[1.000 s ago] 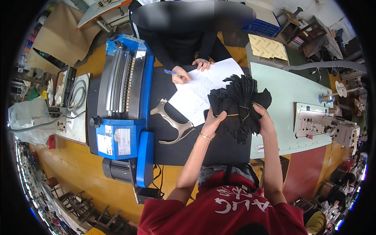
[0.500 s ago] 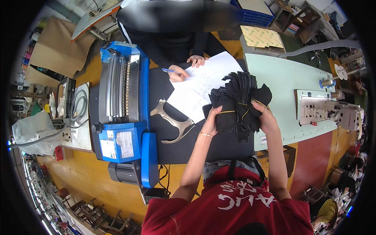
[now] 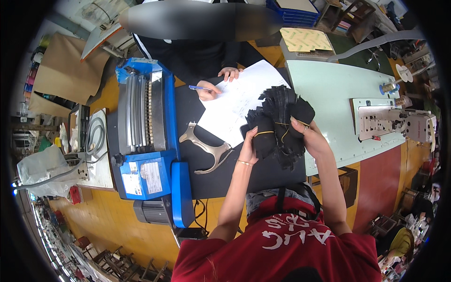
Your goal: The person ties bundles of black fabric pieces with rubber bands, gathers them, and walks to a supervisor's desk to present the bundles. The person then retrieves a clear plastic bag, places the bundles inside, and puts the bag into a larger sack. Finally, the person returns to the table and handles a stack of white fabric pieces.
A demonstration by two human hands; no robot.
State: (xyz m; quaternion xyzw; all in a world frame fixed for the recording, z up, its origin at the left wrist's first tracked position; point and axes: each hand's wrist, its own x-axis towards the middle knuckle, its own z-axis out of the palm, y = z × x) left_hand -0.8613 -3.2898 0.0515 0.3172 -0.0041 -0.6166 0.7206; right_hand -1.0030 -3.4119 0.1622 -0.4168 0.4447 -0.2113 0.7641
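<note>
Above the near right part of the black tabletop, I hold bundles of black strips [image 3: 281, 110] with ragged ends, bound by thin yellow bands. I cannot tell whether they are cloth or leather. My left hand [image 3: 249, 148] is closed on the left bundle [image 3: 265, 143], its thumb by the band. On the other side my right hand [image 3: 314, 140] grips the right bundle [image 3: 302, 112], thumb on top. Most of my fingers are hidden beneath. Just beyond lie white sheets of paper [image 3: 218, 120] with handwriting.
Across the table a person's hand [image 3: 209, 91] holds a blue pen [image 3: 199, 88] on the paper. A curved metal frame [image 3: 206, 144] lies left of the sheets, beside a blue roller machine [image 3: 170, 122]. At right, a sewing machine [image 3: 380, 121] stands on a pale green table [image 3: 329, 108].
The view has shifted slightly, and the bundles with both my hands appear a little further left. My grip looks the same. The person's pen stays over the paper.
</note>
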